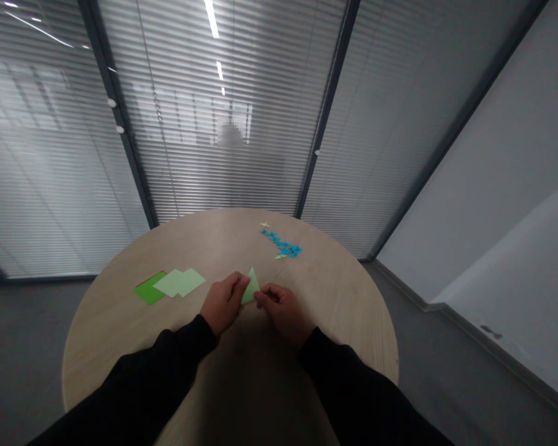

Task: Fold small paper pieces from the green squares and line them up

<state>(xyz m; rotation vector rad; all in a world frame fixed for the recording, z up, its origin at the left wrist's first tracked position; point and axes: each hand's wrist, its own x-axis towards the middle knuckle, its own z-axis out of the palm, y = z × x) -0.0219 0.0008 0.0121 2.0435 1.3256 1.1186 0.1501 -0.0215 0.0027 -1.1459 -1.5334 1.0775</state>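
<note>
When you looked down, where was the green paper triangle [250,288]?

Standing up, pinched between my left hand [224,303] and my right hand [283,313], both closed on it, above the round wooden table [335,297].

What lay nearest?

Pale green paper squares [180,282], left of my hands.

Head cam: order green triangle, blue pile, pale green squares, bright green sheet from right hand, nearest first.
1. Green paper triangle: touching the right hand, on its left.
2. Blue folded-paper pile: ahead.
3. Pale green paper squares: left.
4. Bright green sheet: farther left.

Pale green paper triangle [250,288] (upright, folded)
</note>
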